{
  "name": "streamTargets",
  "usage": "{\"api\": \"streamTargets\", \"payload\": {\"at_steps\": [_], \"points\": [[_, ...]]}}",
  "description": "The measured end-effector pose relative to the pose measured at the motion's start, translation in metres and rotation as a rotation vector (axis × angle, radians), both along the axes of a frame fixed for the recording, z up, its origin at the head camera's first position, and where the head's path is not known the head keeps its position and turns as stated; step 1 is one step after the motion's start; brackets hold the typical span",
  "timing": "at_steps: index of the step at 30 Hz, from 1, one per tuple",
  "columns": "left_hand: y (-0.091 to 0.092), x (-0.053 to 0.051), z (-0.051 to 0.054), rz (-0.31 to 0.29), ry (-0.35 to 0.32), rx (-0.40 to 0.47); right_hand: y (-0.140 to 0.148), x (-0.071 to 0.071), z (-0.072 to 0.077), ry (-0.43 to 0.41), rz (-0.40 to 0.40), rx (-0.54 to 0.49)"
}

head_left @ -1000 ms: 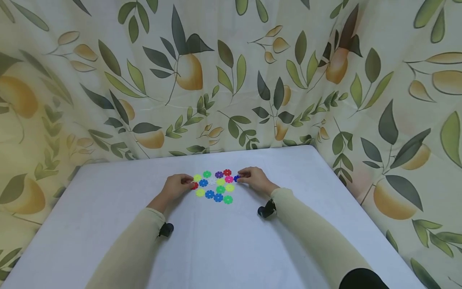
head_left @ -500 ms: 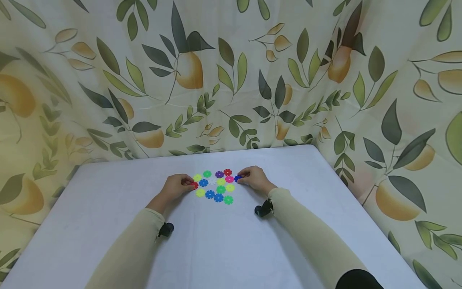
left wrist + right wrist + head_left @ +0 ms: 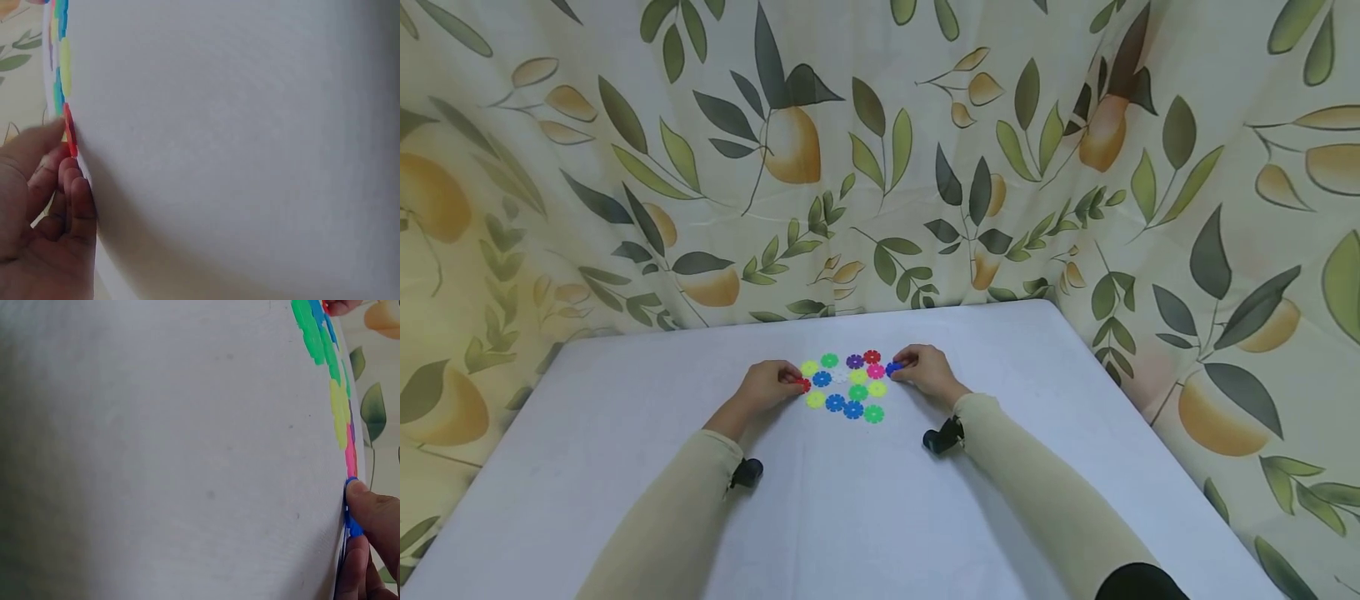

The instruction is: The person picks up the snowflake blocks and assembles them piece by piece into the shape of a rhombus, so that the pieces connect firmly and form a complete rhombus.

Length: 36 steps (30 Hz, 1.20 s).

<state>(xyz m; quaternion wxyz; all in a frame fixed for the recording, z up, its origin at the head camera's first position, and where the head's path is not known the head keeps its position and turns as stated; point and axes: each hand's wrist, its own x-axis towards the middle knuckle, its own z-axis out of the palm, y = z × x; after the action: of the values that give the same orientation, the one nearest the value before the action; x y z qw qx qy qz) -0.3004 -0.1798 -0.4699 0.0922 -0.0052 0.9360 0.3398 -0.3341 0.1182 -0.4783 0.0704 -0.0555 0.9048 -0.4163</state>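
Note:
Notched plastic snowflake discs in many colours lie flat in a cluster on the white table. My left hand (image 3: 767,385) pinches a red snowflake disc (image 3: 806,385) at the cluster's left edge; the left wrist view shows thumb and fingers on that red disc (image 3: 70,130). At the right edge, my right hand (image 3: 928,372) holds a dark blue snowflake disc (image 3: 892,368) between thumb and fingers. Seen from the right wrist, the blue disc (image 3: 354,515) is nearly edge-on, beside a pink disc (image 3: 350,450). Fingers partly cover both held discs.
Between the hands lie a purple disc (image 3: 854,362), a white disc (image 3: 840,377), a green disc (image 3: 873,413) and several others. The white table (image 3: 850,508) reaches back to a leaf-and-fruit patterned curtain (image 3: 880,192), which also hangs at both sides.
The right wrist has shifted slightly left, and the dark blue disc in its fingers appears a little more tilted. The left hand and the other discs stay put.

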Motion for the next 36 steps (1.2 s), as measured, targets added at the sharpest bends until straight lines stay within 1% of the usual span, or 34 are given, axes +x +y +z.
{"api": "streamTargets", "payload": {"at_steps": [6, 11, 14, 20, 24, 27, 31, 34, 36], "points": [[0.002, 0.0, 0.002, 0.007, -0.009, -0.006, -0.002, 0.003, 0.001, 0.004, -0.017, -0.017], [0.005, 0.0, 0.005, 0.024, -0.039, -0.003, -0.002, 0.008, 0.001, -0.006, -0.03, -0.042], [0.004, 0.0, 0.004, 0.028, -0.042, 0.006, -0.002, 0.009, 0.0, 0.004, -0.03, -0.051], [0.0, 0.002, 0.0, 0.037, 0.013, 0.009, -0.001, 0.01, -0.002, 0.035, -0.039, -0.062], [-0.001, 0.005, -0.002, 0.059, 0.032, 0.004, 0.001, 0.01, -0.004, 0.056, -0.05, -0.076], [-0.003, 0.007, -0.004, 0.085, 0.056, 0.016, 0.002, 0.012, -0.005, 0.064, -0.059, -0.096], [-0.005, 0.011, -0.009, 0.132, 0.102, 0.071, 0.004, 0.016, -0.007, 0.065, -0.072, -0.113], [-0.006, 0.014, -0.012, 0.179, 0.114, 0.115, 0.004, 0.019, -0.008, 0.05, -0.082, -0.132], [-0.008, 0.017, -0.013, 0.194, 0.111, 0.129, 0.005, 0.021, -0.008, 0.039, -0.09, -0.148]]}}
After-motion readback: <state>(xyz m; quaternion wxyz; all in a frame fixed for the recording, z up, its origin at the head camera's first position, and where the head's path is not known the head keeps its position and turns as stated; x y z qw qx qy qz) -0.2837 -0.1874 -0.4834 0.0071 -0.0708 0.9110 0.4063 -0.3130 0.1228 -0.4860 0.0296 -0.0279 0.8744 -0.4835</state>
